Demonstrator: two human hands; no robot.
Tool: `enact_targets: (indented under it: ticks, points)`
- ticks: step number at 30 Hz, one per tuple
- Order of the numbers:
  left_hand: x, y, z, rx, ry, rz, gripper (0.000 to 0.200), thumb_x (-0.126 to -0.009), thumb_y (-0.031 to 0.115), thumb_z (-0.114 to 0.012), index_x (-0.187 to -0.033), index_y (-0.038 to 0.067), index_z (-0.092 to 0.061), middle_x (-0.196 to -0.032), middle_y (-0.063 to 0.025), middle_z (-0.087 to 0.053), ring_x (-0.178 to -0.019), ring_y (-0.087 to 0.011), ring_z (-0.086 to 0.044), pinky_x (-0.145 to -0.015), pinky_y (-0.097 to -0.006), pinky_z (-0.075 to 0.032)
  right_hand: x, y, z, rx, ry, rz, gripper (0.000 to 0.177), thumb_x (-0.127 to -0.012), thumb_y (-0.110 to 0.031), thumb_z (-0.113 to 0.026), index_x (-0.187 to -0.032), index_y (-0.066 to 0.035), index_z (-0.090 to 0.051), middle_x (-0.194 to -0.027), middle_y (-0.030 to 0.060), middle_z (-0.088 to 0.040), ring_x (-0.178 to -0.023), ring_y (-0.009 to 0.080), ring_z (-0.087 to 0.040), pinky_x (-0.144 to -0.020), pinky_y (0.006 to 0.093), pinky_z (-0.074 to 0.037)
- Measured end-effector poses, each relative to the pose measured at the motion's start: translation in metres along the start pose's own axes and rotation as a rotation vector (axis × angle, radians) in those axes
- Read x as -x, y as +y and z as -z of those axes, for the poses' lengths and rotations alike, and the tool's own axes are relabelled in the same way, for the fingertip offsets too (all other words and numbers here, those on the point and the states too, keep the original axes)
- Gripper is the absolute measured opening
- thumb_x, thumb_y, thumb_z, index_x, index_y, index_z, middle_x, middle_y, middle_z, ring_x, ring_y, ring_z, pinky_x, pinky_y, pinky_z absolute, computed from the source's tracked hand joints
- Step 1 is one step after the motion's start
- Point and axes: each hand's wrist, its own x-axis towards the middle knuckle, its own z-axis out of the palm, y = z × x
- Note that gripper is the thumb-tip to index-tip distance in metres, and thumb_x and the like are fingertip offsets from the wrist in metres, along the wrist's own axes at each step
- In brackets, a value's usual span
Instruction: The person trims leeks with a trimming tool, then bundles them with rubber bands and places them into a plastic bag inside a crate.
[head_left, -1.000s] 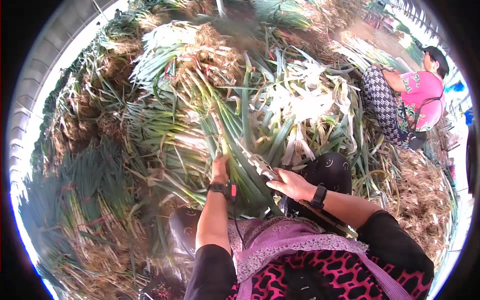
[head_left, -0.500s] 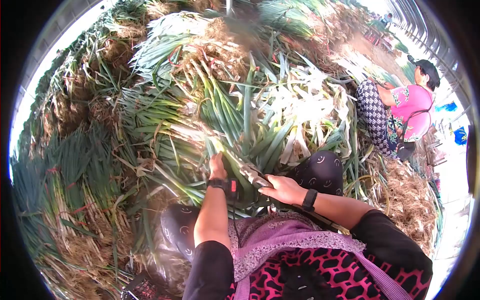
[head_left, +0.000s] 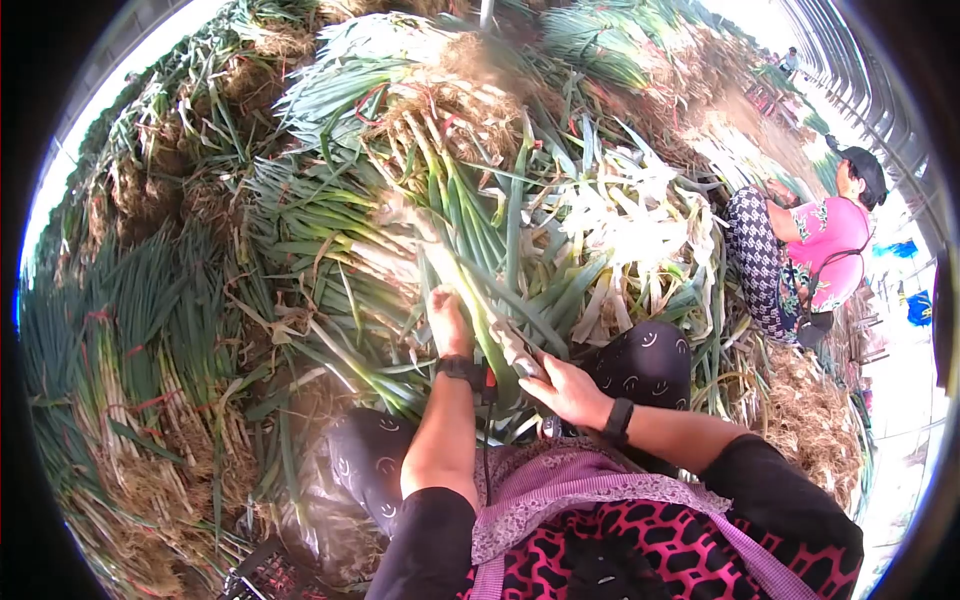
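My left hand (head_left: 450, 322) is closed around a long green onion (head_left: 447, 262), whose pale shaft points up and away from me while its green part runs down toward my lap. My right hand (head_left: 568, 390), thumb and fingers together, pinches a greyish, withered outer leaf (head_left: 515, 350) beside the stalk. The fingers partly hide where that leaf ends. Just beyond my left hand lies a pile of green onions (head_left: 330, 225) with leaves and pale shafts crossing. A heap of pale peeled leaves (head_left: 635, 225) rests beyond my right knee.
Tied bundles of green onions (head_left: 165, 370) stand along the left, and another rooty bundle (head_left: 450, 90) lies ahead. A person in a pink top (head_left: 825, 245) squats at the right. Dry roots (head_left: 815, 425) are heaped near my right elbow. A dark crate (head_left: 265, 575) sits at bottom left.
My left hand has moved slightly right and up along the view with the green onion. My right hand has shifted a little down, still at the withered leaf. The whole view has tilted slightly.
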Motion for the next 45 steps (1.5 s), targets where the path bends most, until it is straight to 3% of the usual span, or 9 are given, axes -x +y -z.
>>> enact_targets:
  ticks: [4,6,8,12,16,21,27,33,45]
  points:
    - [-0.005,-0.017,-0.008,-0.165,-0.114,0.167,0.032,-0.092,0.029,-0.053,-0.114,0.006,-0.057,-0.097,-0.0009,-0.058,-0.086,-0.0124,-0.054,-0.078,-0.0285,-0.045,0.005,0.008,-0.008,-0.123,0.041,-0.097,0.058,-0.089,-0.04,-0.053,-0.127,0.002,-0.039,-0.107,0.0268,-0.058,-0.101,0.0413,-0.055,-0.083,0.0432,-0.044]
    - [0.003,-0.024,0.001,-0.184,-0.122,0.551,0.059,-0.089,0.054,-0.049,-0.123,0.006,-0.052,-0.107,-0.0048,-0.058,-0.095,-0.0175,-0.054,-0.083,-0.0324,-0.044,0.003,0.017,-0.007,-0.132,-0.038,-0.173,0.056,-0.089,-0.04,-0.052,-0.125,0.003,-0.042,-0.108,0.0277,-0.057,-0.103,0.0417,-0.054,-0.085,0.0433,-0.043]
    - [0.014,-0.02,-0.002,-0.183,-0.235,0.743,0.061,-0.088,0.055,-0.049,-0.122,0.005,-0.052,-0.112,-0.0077,-0.058,-0.1,-0.022,-0.056,-0.088,-0.0352,-0.044,0.002,0.026,-0.009,-0.139,-0.077,-0.206,0.056,-0.09,-0.041,-0.051,-0.123,0.003,-0.045,-0.107,0.0283,-0.057,-0.103,0.0417,-0.054,-0.085,0.0434,-0.043]
    - [0.011,-0.026,0.006,-0.076,-0.346,0.784,0.046,-0.092,0.042,-0.051,-0.118,0.005,-0.055,-0.11,-0.0102,-0.061,-0.1,-0.0245,-0.056,-0.089,-0.0372,-0.044,-0.009,0.033,-0.005,-0.138,-0.023,-0.2,0.055,-0.089,-0.044,-0.051,-0.113,0.005,-0.049,-0.098,0.0297,-0.059,-0.097,0.0431,-0.056,-0.08,0.0451,-0.044]
    - [0.019,-0.008,-0.001,-0.372,-0.201,0.82,0.036,-0.092,0.035,-0.051,-0.11,0.004,-0.059,-0.108,-0.0086,-0.062,-0.098,-0.0221,-0.057,-0.085,-0.0362,-0.046,-0.032,0.049,-0.007,-0.053,-0.048,-0.133,0.055,-0.089,-0.047,-0.05,-0.104,0.006,-0.051,-0.093,0.0289,-0.06,-0.092,0.0433,-0.057,-0.077,0.0459,-0.044]
    - [0.022,-0.003,0.003,-0.433,-0.156,0.735,0.037,-0.091,0.036,-0.05,-0.111,0.005,-0.057,-0.106,-0.0056,-0.06,-0.089,-0.0202,-0.059,-0.074,-0.0399,-0.049,-0.073,0.038,0.002,-0.039,-0.098,-0.197,0.059,-0.088,-0.051,-0.048,-0.102,0.005,-0.054,-0.09,0.028,-0.061,-0.088,0.0406,-0.06,-0.075,0.045,-0.045]
    - [-0.001,-0.041,0.04,-0.459,-0.171,0.702,0.044,-0.09,0.039,-0.052,-0.116,0.003,-0.056,-0.107,-0.0064,-0.058,-0.093,-0.0206,-0.057,-0.071,-0.0401,-0.048,-0.124,0.042,-0.004,0.047,-0.006,-0.138,0.062,-0.086,-0.053,-0.047,-0.098,0.007,-0.055,-0.086,0.0278,-0.062,-0.083,0.0402,-0.062,-0.073,0.0436,-0.047]
    - [0.01,-0.017,0.022,-0.37,-0.159,0.694,0.042,-0.089,0.039,-0.054,-0.107,0.001,-0.06,-0.099,-0.0085,-0.06,-0.087,-0.0194,-0.058,-0.072,-0.0346,-0.048,-0.169,0.033,-0.006,0.004,-0.002,-0.177,0.059,-0.085,-0.052,-0.051,-0.097,0.006,-0.056,-0.088,0.0279,-0.061,-0.085,0.0368,-0.061,-0.074,0.0427,-0.046]
    - [0.012,-0.027,0.027,-0.346,-0.147,0.642,0.041,-0.091,0.035,-0.05,-0.102,-0.003,-0.062,-0.086,-0.0076,-0.063,-0.073,-0.0177,-0.059,-0.065,-0.0312,-0.047,-0.099,0.024,-0.003,0.231,-0.01,-0.153,0.056,-0.088,-0.051,-0.045,-0.103,0.002,-0.055,-0.093,0.0243,-0.063,-0.088,0.0386,-0.061,-0.076,0.0451,-0.047]
